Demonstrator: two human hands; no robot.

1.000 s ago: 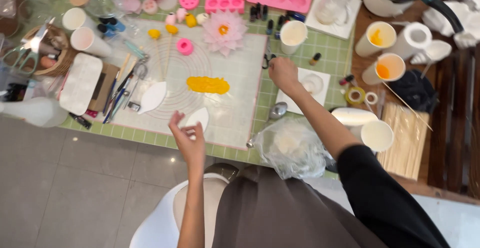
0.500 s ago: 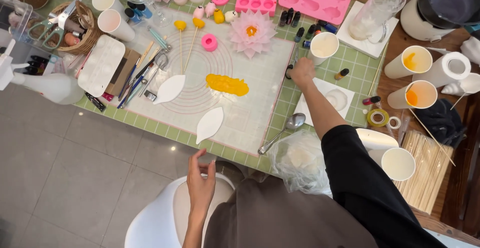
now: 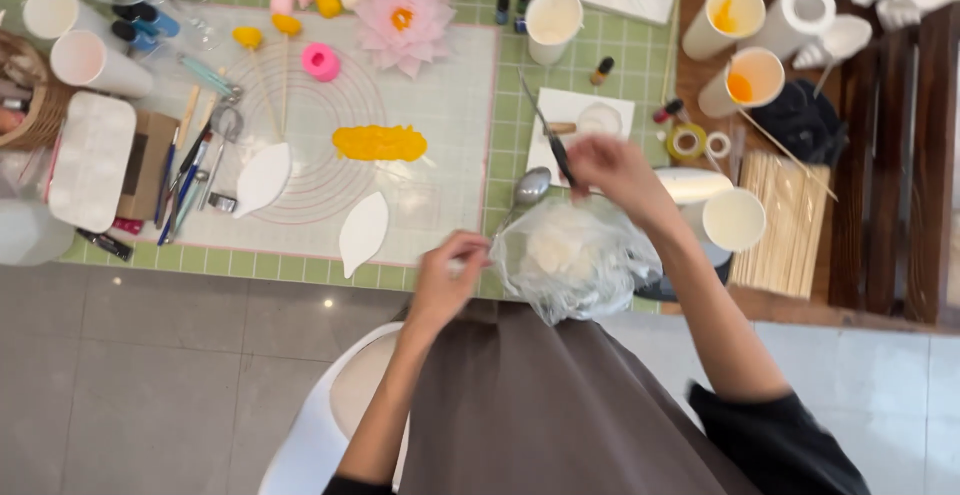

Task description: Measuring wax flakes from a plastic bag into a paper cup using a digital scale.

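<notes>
A green gridded cutting mat [image 3: 600, 50] is covering the worktop, with a pale silicone rolling mat [image 3: 440, 105] lying on top of it above a grey tiled floor. At the near edge of the gridded mat, a crumpled clear plastic bag holding a white lump [image 3: 575, 260] is sitting between the person's two hands. The left hand [image 3: 448, 280] is reaching in from the bag's left side, fingertips pinched at its edge; whether the grip is actually closing on the plastic cannot be told. The right hand [image 3: 612, 170] is hovering just beyond the bag, its fingers curling closed around a thin dark-handled tool [image 3: 553, 145] that is pointing away over a white square of paper [image 3: 585, 120]. A metal spoon [image 3: 530, 187] is lying just left of that hand. Farther left of the bag, two white petal-shaped cutouts [image 3: 363, 232] are resting on the rolling mat, with a flattened strip of yellow clay [image 3: 379, 142] beyond them. A pink paper lotus flower [image 3: 404, 17] is standing at the mat's far edge. Right of the bag, a white paper cup [image 3: 733, 220] is sitting beside a bundle of wooden skewers [image 3: 785, 220].
</notes>
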